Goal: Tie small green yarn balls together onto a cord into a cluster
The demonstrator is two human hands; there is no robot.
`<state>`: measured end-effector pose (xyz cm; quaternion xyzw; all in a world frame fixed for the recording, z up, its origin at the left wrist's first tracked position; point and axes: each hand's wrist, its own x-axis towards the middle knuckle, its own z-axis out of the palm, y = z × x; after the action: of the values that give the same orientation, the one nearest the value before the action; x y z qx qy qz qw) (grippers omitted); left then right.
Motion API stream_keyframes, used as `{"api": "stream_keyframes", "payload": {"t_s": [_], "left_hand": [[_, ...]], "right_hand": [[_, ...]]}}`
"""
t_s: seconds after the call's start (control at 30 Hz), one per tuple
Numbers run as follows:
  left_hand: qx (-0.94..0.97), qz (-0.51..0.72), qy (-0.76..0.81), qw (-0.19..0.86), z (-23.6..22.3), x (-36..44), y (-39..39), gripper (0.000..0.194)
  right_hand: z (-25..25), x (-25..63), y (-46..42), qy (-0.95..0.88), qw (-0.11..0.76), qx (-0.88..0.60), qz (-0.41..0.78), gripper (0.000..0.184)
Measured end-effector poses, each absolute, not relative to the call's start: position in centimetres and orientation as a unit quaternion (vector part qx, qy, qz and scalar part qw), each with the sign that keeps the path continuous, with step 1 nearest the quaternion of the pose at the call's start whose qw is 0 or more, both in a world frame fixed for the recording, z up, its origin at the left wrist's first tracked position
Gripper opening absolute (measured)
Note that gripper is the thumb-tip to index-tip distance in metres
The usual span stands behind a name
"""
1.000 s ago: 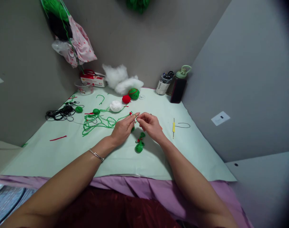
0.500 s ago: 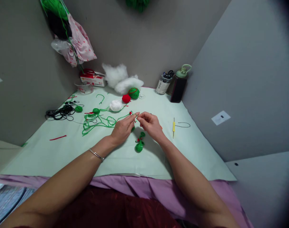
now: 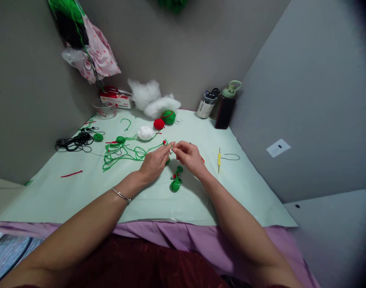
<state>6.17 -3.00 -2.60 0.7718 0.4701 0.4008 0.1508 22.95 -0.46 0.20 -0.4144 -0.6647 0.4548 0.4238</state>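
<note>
My left hand (image 3: pixel 154 163) is closed around a small crochet piece (image 3: pixel 165 142). Its red, white and green end shows above the fingers, and a bit of green shows below; the rest is hidden. My right hand (image 3: pixel 188 157) pinches close to the left fingertips, and what lies in the pinch is too small to make out. An orange bit (image 3: pixel 203 159) shows at the back of the right hand. Just below both hands a green crocheted figure (image 3: pixel 175 185) with red and white parts lies on the table. Loose green yarn (image 3: pixel 125 154) spreads left of my left hand.
White (image 3: pixel 145 132), red (image 3: pixel 159 124) and green (image 3: pixel 168 117) yarn balls sit before white stuffing (image 3: pixel 161 107). A yellow-handled crochet hook (image 3: pixel 219 159) lies right, black cord (image 3: pixel 75 142) left. Behind stand a plastic cup (image 3: pixel 105 110), a pen holder (image 3: pixel 205 107) and a bottle (image 3: pixel 225 112).
The view has shifted slightly. Both hands stay together in nearly the same place, with only slight finger movement at the crochet piece.
</note>
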Motion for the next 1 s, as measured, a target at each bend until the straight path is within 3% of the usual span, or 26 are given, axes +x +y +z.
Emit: {"api": "stream_keyframes", "payload": {"t_s": [1.0], "left_hand": [[0.779,0.35,0.503,0.132,-2.11,6.36,-3.41,0.044]], "right_hand": [[0.2,23.44,0.1,-0.649,0.41,-0.387,0.511,0.026]]}}
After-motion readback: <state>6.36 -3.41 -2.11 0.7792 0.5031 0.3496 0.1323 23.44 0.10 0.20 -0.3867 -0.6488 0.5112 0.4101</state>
